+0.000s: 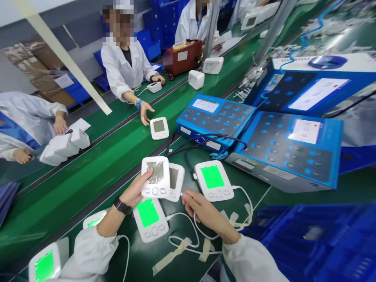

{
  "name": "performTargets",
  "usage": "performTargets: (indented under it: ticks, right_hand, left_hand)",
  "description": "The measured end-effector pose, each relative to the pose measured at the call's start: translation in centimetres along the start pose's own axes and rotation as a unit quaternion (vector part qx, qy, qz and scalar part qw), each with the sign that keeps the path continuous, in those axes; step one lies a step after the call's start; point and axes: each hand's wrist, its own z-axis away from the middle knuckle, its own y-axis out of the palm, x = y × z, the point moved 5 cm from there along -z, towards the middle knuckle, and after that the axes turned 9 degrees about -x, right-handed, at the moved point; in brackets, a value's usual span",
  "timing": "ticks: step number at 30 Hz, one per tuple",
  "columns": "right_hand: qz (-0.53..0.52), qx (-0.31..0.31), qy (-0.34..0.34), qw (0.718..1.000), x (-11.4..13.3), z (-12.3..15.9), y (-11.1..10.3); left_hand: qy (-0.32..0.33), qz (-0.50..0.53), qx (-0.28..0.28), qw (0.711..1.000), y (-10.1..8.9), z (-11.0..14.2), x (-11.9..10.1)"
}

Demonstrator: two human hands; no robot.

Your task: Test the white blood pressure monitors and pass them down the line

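**Person holds film-wrapped white blood pressure monitor (155,177) in left hand (134,192), right hand (205,213) close by, over green tabletop (254,201).**

Left to right: white monitors with green screens (149,219) lie at 7 o'clock, one just under the left wrist. Left fingers (148,174) closed on the held monitor at 6 o'clock, its glossy, wrinkled film covering a grey screen, three buttons below. Second monitor (175,182) touches its right edge. Right fingers (188,199) open, spread, gripping nothing visible, above white cable (188,237), beside green-screen monitor (214,180). Blue test units (214,119) sit at 3 o'clock.
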Motion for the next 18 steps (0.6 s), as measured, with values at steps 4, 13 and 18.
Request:
performTargets:
  ticks: [4,13,18]
  right_hand:
    - [0.029,-0.004,-0.017,0.999,0.0,-0.5,-0.1]
    - [0.111,-0.140,-0.098,0.979,-0.4,-0.3,0.4]
    - [0.193,-0.288,-0.188,0.919,-1.7,1.7,1.7]
  left_hand:
    - [0.012,0.007,0.009,1.000,-0.1,-0.2,0.6]
    - [0.141,0.053,-0.090,0.984,-1.4,1.6,1.0]
    - [0.128,0.164,-0.246,0.947,-6.7,8.5,8.1]
